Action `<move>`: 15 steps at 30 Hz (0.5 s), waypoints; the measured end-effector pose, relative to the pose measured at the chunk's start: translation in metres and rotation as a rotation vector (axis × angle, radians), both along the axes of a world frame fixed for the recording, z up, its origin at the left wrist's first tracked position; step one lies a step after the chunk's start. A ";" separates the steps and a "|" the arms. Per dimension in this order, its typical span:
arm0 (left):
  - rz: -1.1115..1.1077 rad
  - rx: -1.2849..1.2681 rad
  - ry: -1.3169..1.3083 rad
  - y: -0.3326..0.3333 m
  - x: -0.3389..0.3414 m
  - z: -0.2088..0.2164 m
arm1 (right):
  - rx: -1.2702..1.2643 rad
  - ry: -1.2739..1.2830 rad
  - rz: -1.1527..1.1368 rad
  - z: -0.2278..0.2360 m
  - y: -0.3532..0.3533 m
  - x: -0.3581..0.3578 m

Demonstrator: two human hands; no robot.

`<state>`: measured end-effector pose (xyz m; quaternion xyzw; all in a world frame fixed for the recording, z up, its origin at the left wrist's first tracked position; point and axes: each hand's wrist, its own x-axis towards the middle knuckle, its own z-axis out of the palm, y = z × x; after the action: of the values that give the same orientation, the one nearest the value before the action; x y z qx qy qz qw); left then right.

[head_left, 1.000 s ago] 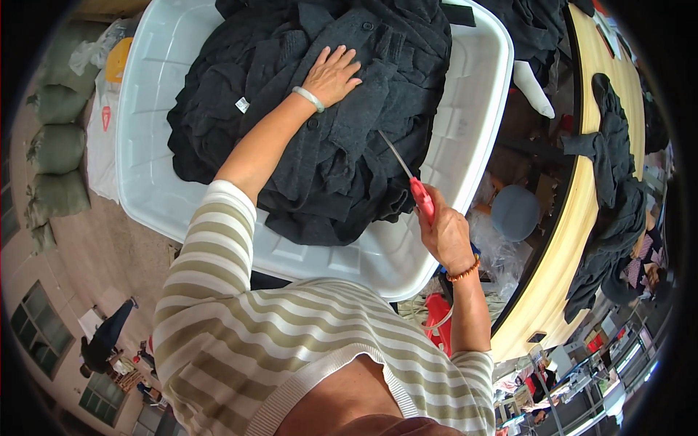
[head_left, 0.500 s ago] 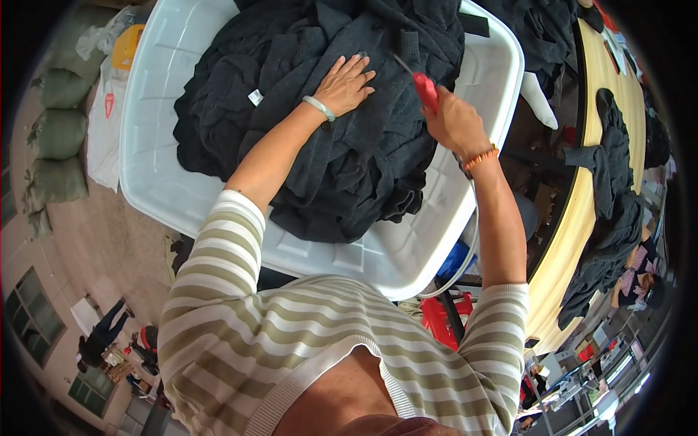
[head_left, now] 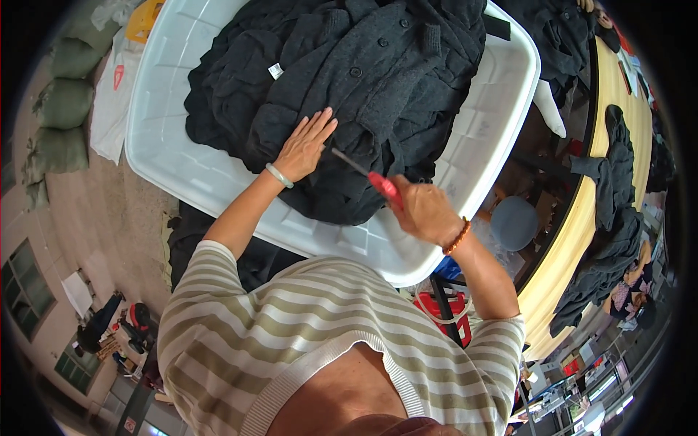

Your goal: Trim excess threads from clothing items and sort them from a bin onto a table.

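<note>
A dark charcoal knit cardigan point(head_left: 378, 87) with black buttons lies spread on a heap of dark knitwear inside a large white plastic tub point(head_left: 171, 156). My left hand point(head_left: 304, 145) lies flat on the near part of the heap, fingers stretched out. Held in my closed right hand point(head_left: 429, 211) is a red-handled tool point(head_left: 384, 187) with a thin metal shaft. The shaft points up and left over the near edge of the heap, towards my left hand. Whether its tip touches the cloth I cannot tell. A small white label point(head_left: 275, 71) shows on the dark knit.
To the right, dark garments point(head_left: 618, 160) lie on a light wooden table point(head_left: 556, 291). Beneath it stands a round grey stool point(head_left: 515, 222). A pale hose point(head_left: 443, 320) curves by a red plastic object point(head_left: 454, 305) near the tub. Stuffed green sacks point(head_left: 64, 102) line the left side.
My left hand has slid nearer and left across the knitwear. My right hand has brought the red-handled tool nearer and left. The cardigan's button row now shows more plainly.
</note>
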<state>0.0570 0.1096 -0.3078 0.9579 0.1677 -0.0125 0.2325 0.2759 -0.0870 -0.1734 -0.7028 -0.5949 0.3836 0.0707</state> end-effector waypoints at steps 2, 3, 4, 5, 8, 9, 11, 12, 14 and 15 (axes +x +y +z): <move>0.063 -0.050 -0.002 -0.008 -0.012 -0.005 | 0.075 -0.180 -0.030 0.000 0.019 0.012; 0.111 -0.108 -0.011 -0.012 -0.014 -0.004 | 0.244 -0.305 -0.066 -0.013 0.024 0.029; 0.110 -0.107 -0.019 -0.015 -0.015 -0.004 | 0.413 -0.429 -0.101 -0.027 0.030 0.050; 0.103 -0.082 -0.024 -0.017 -0.014 -0.007 | 0.379 -0.468 -0.169 -0.029 0.043 0.071; 0.114 -0.053 -0.006 -0.023 -0.017 -0.005 | 0.203 -0.499 -0.315 -0.014 0.075 0.095; 0.129 -0.052 0.023 -0.023 -0.019 -0.004 | 0.183 -0.513 -0.341 -0.011 0.079 0.097; 0.127 -0.030 0.006 -0.024 -0.029 -0.009 | 0.237 -0.484 -0.261 -0.007 0.064 0.076; 0.127 -0.006 -0.003 -0.025 -0.036 -0.010 | 0.315 -0.472 -0.167 -0.007 0.052 0.059; 0.256 0.072 0.008 -0.028 -0.036 0.004 | 0.340 -0.234 -0.016 0.002 0.024 0.025; 0.376 0.155 0.025 -0.030 -0.036 0.008 | 0.074 -0.120 0.010 0.015 0.019 0.006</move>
<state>0.0207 0.0795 -0.2998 0.9245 0.3472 0.0320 0.1543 0.2817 -0.0677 -0.1581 -0.7183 -0.6154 0.3192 0.0589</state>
